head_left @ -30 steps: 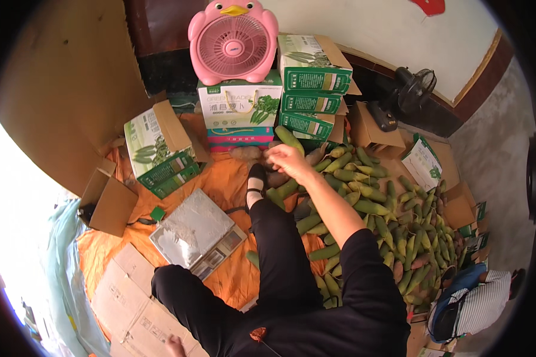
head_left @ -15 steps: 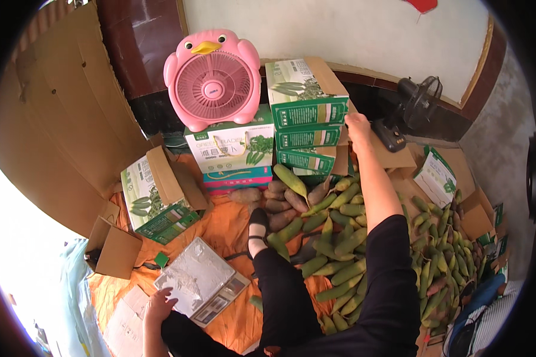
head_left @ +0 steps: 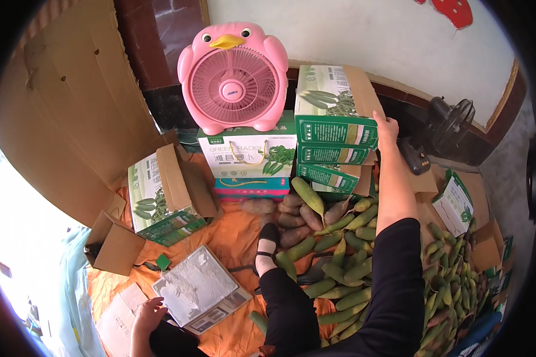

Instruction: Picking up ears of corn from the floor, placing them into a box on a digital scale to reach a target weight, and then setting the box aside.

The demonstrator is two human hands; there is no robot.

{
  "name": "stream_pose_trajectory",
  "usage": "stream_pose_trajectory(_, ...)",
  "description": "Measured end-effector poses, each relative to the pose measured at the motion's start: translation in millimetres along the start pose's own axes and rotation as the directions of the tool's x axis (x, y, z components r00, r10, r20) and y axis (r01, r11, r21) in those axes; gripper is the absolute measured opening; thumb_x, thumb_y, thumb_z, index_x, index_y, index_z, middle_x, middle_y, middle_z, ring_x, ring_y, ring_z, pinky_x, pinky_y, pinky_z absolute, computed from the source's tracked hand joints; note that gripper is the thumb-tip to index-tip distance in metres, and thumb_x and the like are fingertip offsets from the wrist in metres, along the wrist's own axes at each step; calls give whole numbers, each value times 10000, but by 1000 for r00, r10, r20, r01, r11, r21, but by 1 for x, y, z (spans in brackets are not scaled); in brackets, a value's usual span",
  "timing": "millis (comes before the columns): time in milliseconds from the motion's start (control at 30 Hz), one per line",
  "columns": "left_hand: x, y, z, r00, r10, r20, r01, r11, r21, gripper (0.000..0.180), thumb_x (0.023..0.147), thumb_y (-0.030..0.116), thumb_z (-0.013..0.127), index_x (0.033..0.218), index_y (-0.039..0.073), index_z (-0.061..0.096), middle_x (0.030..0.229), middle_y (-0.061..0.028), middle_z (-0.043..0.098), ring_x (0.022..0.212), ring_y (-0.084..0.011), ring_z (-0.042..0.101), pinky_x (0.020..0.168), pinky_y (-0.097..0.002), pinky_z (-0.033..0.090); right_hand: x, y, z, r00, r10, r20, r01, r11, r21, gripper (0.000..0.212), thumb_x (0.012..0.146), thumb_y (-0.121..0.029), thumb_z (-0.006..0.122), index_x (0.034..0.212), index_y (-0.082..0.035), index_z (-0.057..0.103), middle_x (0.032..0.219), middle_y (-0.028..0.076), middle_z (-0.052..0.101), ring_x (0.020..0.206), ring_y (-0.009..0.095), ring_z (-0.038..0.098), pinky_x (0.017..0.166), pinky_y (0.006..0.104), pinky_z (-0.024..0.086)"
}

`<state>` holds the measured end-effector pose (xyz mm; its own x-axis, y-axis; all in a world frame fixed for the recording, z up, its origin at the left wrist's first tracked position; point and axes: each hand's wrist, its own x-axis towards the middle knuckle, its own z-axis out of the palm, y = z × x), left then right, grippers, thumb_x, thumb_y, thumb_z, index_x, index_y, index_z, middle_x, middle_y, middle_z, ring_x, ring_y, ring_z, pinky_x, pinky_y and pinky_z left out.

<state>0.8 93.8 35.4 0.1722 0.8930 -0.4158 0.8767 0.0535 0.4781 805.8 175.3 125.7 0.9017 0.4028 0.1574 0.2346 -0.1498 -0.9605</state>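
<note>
Orange sheeting covers the floor under your legs. Your right hand lies flat and unclenched against the top green box of a stack of three; your left hand rests spread beside the scale. One open box waits at the sheeting's left edge; the radishes are too many to count.

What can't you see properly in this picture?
Head view only:
- Right hand on the top green-and-white cardboard box: its palm is hidden, so the grip is unclear.
- Flat silver weighing scale: display too small to read.
- Left hand: forearm cut off by the lower edge.
- Heap of long green radishes: blurred toward the rim.
</note>
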Motion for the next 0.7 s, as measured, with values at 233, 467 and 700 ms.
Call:
stream_pose_trajectory(233, -3, -6, -3, 995, 75, -59, -72, 996, 42, 380, 739, 141, 690, 1093, 23, 623, 960, -160, 659, 859, -258, 646, 773, -350, 510, -48, -2, -28, 915, 284, 286, -364, 888, 282, 320, 723, -206, 712, 979, -32, 630, 892, 67, 641, 792, 192, 614, 703, 310, 476)
stream_pose_trajectory(467, -15, -14, -11, 989, 115, -92, -112, 993, 33, 388, 747, 168, 683, 1105, 36, 614, 984, -169, 650, 904, -295, 631, 806, -380, 493, -147, -24, -63, 875, 171, 454, -391, 803, 451, 350, 748, -198, 698, 1058, -68, 603, 973, 57, 627, 896, 187, 594, 780, 315, 466)
stream_pose_trajectory(700, -23, -18, -10, 953, 249, -175, -273, 953, -129, 382, 767, 126, 672, 1120, 1, 595, 969, -160, 657, 904, -249, 637, 806, -342, 493, -253, -82, -78, 808, 195, 556, -421, 851, 313, 425, 775, -244, 683, 1125, -33, 565, 1053, 60, 606, 967, 178, 573, 809, 325, 460)
